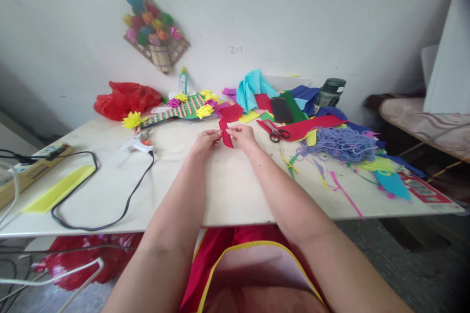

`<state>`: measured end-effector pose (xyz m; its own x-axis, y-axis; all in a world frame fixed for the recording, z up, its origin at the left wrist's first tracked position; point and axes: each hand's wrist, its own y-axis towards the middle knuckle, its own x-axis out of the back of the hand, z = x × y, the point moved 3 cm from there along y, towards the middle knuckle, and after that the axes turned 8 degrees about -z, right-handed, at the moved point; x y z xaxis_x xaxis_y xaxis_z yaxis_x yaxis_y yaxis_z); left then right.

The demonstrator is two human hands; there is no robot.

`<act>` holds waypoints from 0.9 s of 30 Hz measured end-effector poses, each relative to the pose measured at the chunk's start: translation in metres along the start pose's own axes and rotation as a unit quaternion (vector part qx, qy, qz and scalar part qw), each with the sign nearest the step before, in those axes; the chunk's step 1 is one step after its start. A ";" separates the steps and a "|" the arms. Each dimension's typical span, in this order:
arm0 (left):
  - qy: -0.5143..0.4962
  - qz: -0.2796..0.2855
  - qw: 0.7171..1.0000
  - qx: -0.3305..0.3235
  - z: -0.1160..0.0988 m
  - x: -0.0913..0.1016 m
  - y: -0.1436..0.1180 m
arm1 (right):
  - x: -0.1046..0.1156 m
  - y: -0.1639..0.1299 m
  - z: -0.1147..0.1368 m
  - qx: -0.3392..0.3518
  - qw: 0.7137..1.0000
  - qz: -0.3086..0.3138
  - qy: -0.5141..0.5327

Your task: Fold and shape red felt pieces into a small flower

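Observation:
Between my two hands, just above the middle of the white table, is a narrow strip of red crepe paper (226,138). My left hand (207,141) pinches its left edge, and my right hand (242,137) pinches the right edge. Behind them lies a larger red paper piece (232,111). A guitar-shaped craft (179,111) with a green face, pink strips and yellow and purple paper flowers rests at the back left. Scissors (276,133) with black handles lie to the right of my right hand.
A white glue gun (137,144) with a black cord lies left, near a power strip (36,164) and a yellow sheet (60,188). Rightward are a phone (281,109), coloured paper, a heap of purple-blue yarn (340,144) and a dark bottle (330,92). A red plastic bag (127,100) sits back left.

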<state>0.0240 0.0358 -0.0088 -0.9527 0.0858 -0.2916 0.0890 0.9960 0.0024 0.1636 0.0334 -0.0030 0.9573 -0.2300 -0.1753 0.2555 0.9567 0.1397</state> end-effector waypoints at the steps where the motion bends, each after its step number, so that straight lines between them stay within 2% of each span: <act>1: -0.002 0.001 1.000 -0.001 0.000 0.000 0.000 | 0.000 0.000 0.000 0.000 1.000 -0.003 0.002; 8: -0.004 -0.001 1.000 0.002 0.000 0.000 0.000 | -0.003 -0.004 0.001 -0.012 0.999 -0.044 -0.026; 15: -0.003 -0.002 1.000 -0.002 0.000 0.000 0.000 | -0.003 0.000 -0.006 0.008 0.996 -0.054 -0.065; 27: 0.005 -0.037 0.999 -0.012 0.001 -0.001 0.002 | -0.006 0.002 -0.017 0.019 0.991 -0.060 -0.120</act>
<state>0.0255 0.0373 -0.0097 -0.9590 0.0129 -0.2831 0.0124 0.9999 0.0036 0.1561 0.0401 -0.0183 0.9230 -0.3824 0.0423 0.3707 0.9134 0.1683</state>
